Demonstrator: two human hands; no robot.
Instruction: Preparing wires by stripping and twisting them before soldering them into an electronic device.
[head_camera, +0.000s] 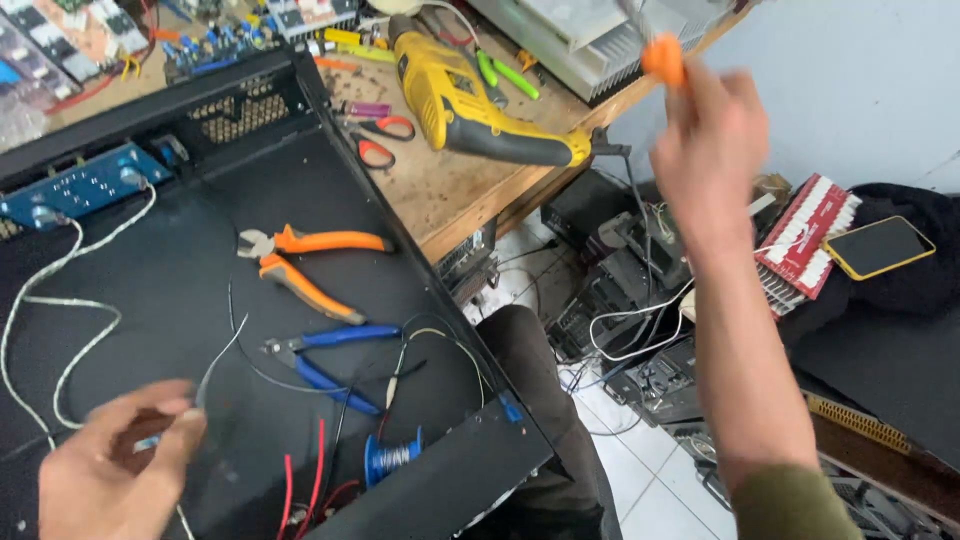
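Observation:
My left hand (115, 465) is at the bottom left over the black metal chassis (180, 270), pinching the end of a thin grey wire (215, 365) between thumb and fingers. My right hand (705, 145) is raised high at the upper right, away from the chassis, closed around an orange-handled tool (662, 58) whose tip is blurred. Orange-handled cutters (310, 265) and blue-handled pliers (325, 360) lie on the chassis floor between the hands.
A yellow power drill (470, 100), red scissors (380, 140) and small parts lie on the wooden bench (450, 190). A blue circuit board (80, 185) sits at the chassis back. A solder spool (392, 458), red wires, a phone (880, 247) and electronics on the floor surround me.

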